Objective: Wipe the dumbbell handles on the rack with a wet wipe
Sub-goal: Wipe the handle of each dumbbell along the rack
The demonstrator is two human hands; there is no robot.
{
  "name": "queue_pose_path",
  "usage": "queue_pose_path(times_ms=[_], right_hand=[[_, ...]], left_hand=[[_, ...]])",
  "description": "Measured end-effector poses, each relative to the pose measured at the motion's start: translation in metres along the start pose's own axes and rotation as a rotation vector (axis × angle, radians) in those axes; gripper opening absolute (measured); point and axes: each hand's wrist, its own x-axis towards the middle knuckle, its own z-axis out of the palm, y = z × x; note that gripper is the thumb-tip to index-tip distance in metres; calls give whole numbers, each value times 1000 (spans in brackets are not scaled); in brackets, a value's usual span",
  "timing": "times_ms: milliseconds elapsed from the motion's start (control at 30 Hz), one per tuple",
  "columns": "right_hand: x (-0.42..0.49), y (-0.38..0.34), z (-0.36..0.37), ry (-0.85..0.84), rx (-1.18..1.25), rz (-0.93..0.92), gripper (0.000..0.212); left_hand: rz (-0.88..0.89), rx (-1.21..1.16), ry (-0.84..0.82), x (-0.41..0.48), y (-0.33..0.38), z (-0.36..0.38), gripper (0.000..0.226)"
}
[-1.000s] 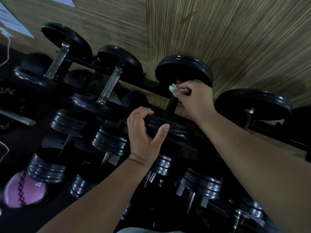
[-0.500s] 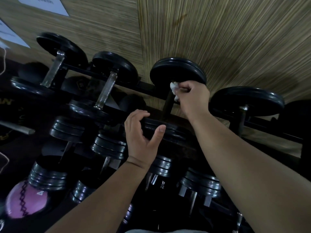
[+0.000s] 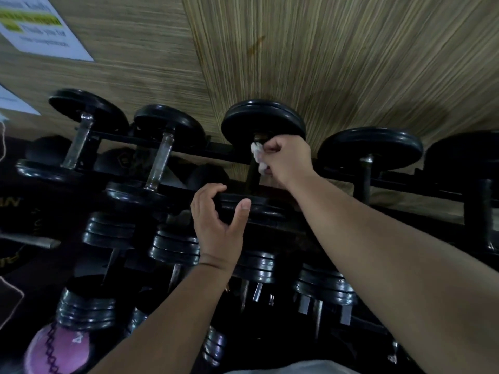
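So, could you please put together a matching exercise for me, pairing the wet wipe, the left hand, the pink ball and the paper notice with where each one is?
Things:
1. wet wipe
2. left hand
3. pink ball
4. paper notice

Places:
A. stuck on the wooden wall, upper left
B. low in the bottom left corner of the view
C. bunched in the right hand against a dumbbell handle
D. gripping the near plate of that same dumbbell

Pairs: 1-C, 2-D, 3-B, 4-A.
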Motion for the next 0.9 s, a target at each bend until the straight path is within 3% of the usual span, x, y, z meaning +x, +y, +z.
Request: queue_pose_path(times_ms=[67, 267, 433, 600, 800, 900], right_hand=[[2, 0, 4, 18, -121, -77, 4], [-21, 8, 2, -260, -337, -155, 7], [-34, 3, -27, -241, -329, -150, 6], [-61, 0, -85, -220, -281, -192, 3], [-96, 27, -170, -73, -56, -140, 9], [-101, 50, -201, 82, -27, -81, 9]], left_hand=[[-22, 12, -21, -1, 3, -3, 51], [-81, 44, -52, -1, 15, -10, 47], [-156, 127, -169, 1, 32, -21, 44], [50, 307, -250, 6, 45, -26, 70], [363, 145, -310, -11, 103, 15, 54], [382, 85, -487, -26, 116, 53, 46]])
